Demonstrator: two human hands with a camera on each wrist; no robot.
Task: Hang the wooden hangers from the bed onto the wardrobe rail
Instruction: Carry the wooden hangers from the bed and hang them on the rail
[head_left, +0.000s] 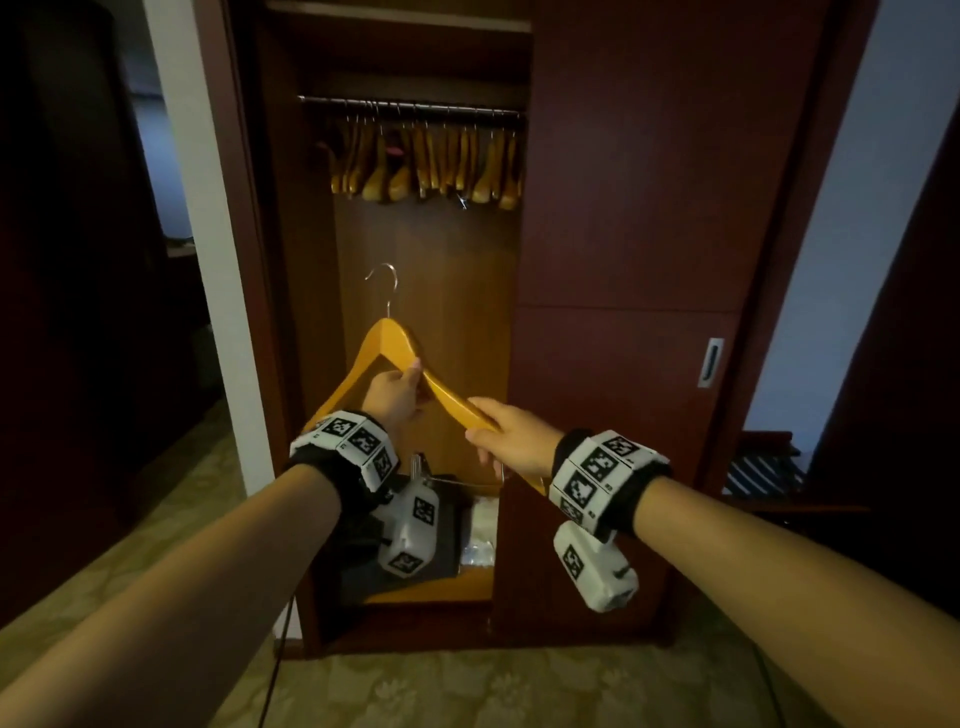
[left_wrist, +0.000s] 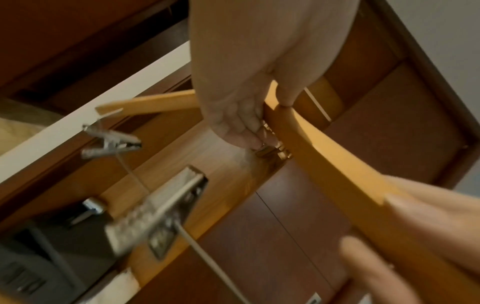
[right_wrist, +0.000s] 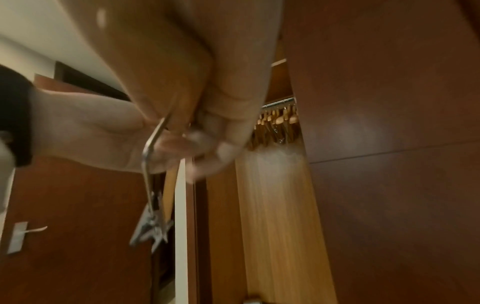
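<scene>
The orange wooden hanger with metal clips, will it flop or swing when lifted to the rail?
The orange wooden hanger probably stays stiff: both arms hold their shape in the left hand and right hand. Its metal clips hang on thin wire, so they likely swing.

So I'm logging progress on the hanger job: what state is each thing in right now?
Held hanger: upright, hook up, below the rail, not yet hung.
Left hand: grips the hanger near its peak.
Right hand: grips the hanger's right arm.
Rail: carries a row of wooden hangers.
Wardrobe door: slid aside, hanging space open.
Hanger clips: dangling on the bar, jaws shut, holding nothing.
</scene>
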